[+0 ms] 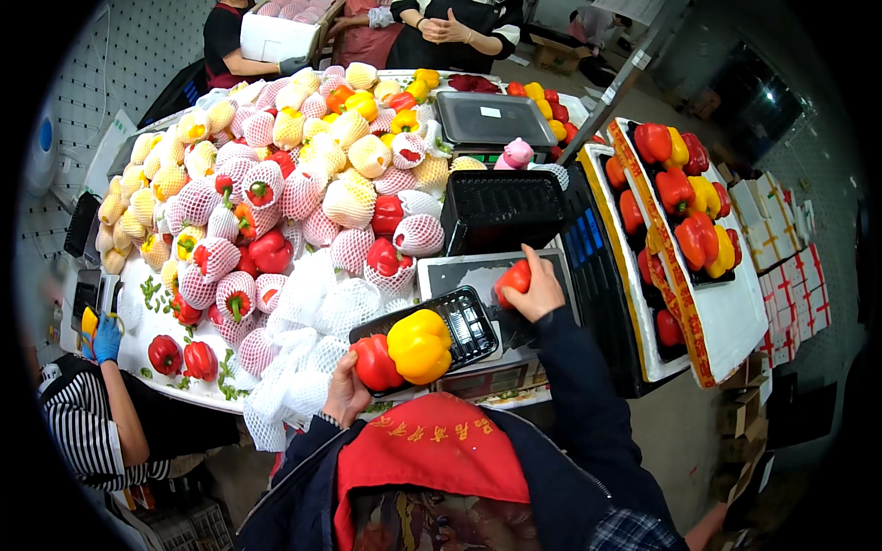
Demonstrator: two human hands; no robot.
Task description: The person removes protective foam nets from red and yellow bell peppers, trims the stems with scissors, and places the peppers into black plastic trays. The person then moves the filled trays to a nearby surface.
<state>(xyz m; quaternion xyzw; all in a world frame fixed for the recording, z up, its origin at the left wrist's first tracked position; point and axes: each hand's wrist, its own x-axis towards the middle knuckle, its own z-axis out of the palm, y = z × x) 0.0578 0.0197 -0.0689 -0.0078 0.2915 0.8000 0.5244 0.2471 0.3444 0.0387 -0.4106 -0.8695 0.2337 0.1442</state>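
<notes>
My left hand (pixel 345 393) is closed against a red bell pepper (pixel 376 364) at the left end of a black plastic tray (pixel 469 323). A yellow bell pepper (pixel 420 346) sits beside it in the tray, and the tray's right end holds nothing. The tray lies tilted across the front left of a weighing scale (pixel 542 342). Over the scale's plate, my right hand (pixel 542 289) grips another red bell pepper (pixel 513 283), partly hidden by my fingers. Behind the scale stands a stack of black trays (pixel 503 213).
Peppers in foam nets (pixel 349 200) heap across the table's left and middle. Empty white nets (pixel 308 321) lie left of my tray. Filled trays (pixel 680 188) sit in foam boxes at the right. A second scale (pixel 496 119) stands farther back. Co-workers' hands (pixel 103 340) are around the table.
</notes>
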